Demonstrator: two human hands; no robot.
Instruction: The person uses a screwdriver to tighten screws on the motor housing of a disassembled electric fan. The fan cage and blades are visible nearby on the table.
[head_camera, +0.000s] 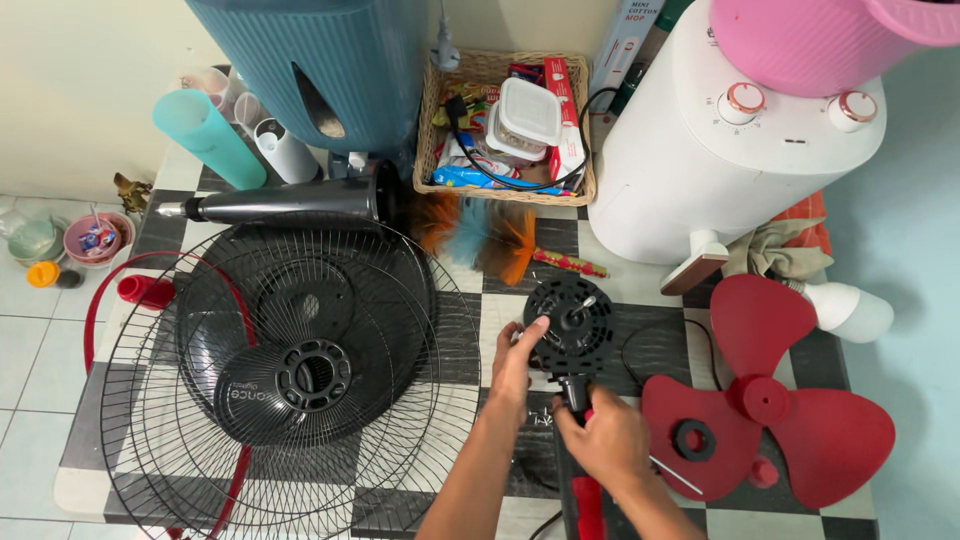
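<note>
A round black fan motor housing with a short shaft stands on the checkered floor at the centre. My left hand rests its fingers on the housing's left rim. My right hand grips the black neck just under the housing, with a thin metal tool sticking out to its right. A red three-bladed fan propeller lies flat to the right, with a black ring on one blade. Two wire fan grilles lie stacked to the left.
A black fan stand tube lies above the grilles, beside a teal bin. A wicker basket of small items sits at the back. A white round appliance stands at right. A feather duster lies behind the motor.
</note>
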